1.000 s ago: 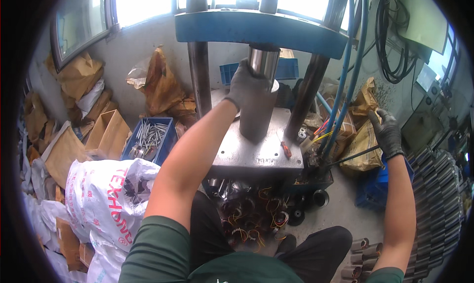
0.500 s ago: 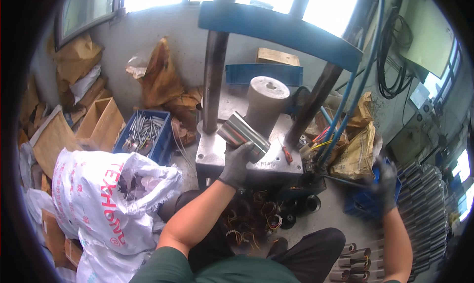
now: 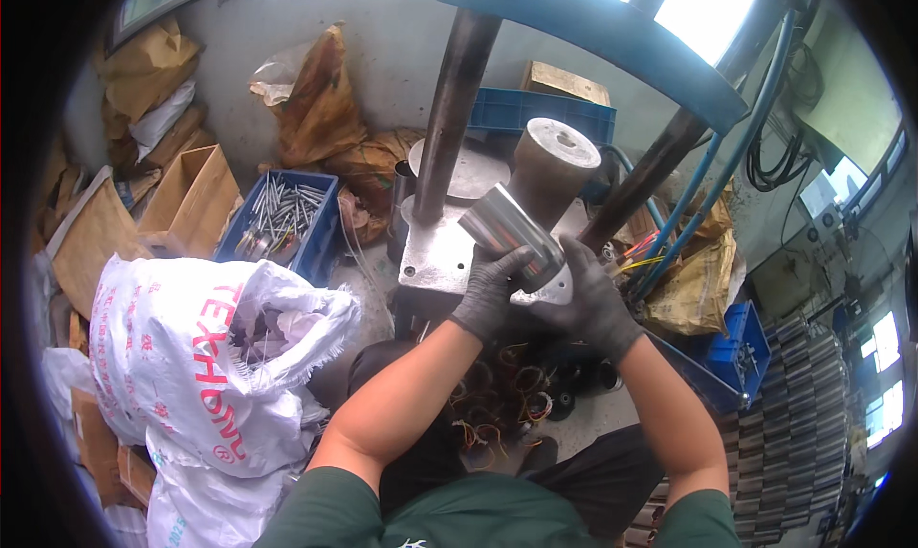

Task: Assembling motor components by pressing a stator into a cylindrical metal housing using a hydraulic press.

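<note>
A shiny metal cylinder [image 3: 505, 230] is tilted in front of me, its lower end toward the right. My gloved left hand [image 3: 490, 294] is closed around its near side. At that lower end is my gloved right hand [image 3: 600, 304], fingers bent; the hand and cylinder hide what its fingertips hold, if anything. Both hands are over the front of a press with a pale metal base plate [image 3: 428, 269]. Behind the cylinder, a thick grey round block [image 3: 555, 170] stands upright on the press, with a hole in its top.
Dark press posts [image 3: 457, 108] rise left and right under a blue crossbar [image 3: 602, 22]. A blue bin of metal shafts [image 3: 330, 232] and a white woven sack [image 3: 182, 357] are at left. At right are a small blue bin [image 3: 741, 352] and stacked metal tubes [image 3: 789, 424]. Wired coils [image 3: 526, 385] lie below.
My right hand has come from the blue bin at the right to the cylinder's lower end. The left hand still holds the cylinder. The view has shifted, moving the press rightward in the picture.
</note>
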Demonstrator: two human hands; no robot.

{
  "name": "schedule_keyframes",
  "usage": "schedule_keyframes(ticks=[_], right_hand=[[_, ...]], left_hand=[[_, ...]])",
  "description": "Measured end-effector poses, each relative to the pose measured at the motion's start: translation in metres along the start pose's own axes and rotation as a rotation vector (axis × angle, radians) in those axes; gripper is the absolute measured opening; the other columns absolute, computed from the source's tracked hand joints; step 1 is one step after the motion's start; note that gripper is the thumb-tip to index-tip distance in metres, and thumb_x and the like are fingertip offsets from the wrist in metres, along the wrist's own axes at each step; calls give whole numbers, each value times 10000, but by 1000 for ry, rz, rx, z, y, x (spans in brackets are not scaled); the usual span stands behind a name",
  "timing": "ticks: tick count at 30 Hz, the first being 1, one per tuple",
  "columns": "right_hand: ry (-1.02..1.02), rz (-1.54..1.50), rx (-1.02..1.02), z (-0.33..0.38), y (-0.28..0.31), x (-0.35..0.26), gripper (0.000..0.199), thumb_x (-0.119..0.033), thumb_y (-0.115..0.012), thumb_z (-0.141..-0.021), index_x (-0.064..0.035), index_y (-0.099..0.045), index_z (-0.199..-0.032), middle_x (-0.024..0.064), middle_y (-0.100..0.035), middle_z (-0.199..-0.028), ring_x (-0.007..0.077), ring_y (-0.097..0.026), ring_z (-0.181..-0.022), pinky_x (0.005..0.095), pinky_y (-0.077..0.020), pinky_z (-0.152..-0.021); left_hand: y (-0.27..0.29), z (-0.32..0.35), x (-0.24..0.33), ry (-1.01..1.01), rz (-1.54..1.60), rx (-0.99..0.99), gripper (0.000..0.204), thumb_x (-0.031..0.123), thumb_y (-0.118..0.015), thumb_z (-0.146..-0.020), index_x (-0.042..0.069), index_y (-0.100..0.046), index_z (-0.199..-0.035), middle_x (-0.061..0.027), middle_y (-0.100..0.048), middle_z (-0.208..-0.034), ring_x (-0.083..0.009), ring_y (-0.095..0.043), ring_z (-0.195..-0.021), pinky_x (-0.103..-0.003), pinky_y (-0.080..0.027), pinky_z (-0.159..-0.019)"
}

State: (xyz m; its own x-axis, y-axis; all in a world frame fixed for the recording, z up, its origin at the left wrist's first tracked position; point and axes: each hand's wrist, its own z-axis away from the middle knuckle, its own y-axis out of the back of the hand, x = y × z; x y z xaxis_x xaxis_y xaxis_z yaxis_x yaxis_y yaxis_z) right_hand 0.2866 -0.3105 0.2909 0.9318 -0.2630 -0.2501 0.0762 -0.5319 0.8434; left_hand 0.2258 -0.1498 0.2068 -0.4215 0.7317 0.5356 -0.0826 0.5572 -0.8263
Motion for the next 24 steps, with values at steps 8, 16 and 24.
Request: schedule_keyframes(ticks=[8,16,24], right_hand=[[-38,-143,-47,15,-28,33,741,-220,-814,-877,-26,-398,-1458,145,-563,-1334,233,-597,-1192,363,-503,-1053],[-266,-541,162,-15,13,37,817,-200,-862,-861,-46,-390,-1510,96,-610,-1262,219,-634,-1131,390,-577,-958],[-257,-647,553,-150,-3,112,787,-174,-930,-723,-52,-501,-1372,109,-677,-1262,217,-695,-1065,330,-572,-930]], left_hand=[[8,-4,16,-120,-61,86,712,91,-808,-870,81,-423,-1468,-89,-605,-1283,-247,-640,-1185,-427,-568,-1043],[42,-29,31,-144,205,318,392,182,-790,-915,172,-611,-1263,-48,-639,-1205,-233,-622,-1177,-452,-522,-1041],[48,-45,-2,58,252,189,345,269,-805,-899,134,-631,-1165,-37,-648,-1148,-243,-649,-1104,-445,-526,-995]])
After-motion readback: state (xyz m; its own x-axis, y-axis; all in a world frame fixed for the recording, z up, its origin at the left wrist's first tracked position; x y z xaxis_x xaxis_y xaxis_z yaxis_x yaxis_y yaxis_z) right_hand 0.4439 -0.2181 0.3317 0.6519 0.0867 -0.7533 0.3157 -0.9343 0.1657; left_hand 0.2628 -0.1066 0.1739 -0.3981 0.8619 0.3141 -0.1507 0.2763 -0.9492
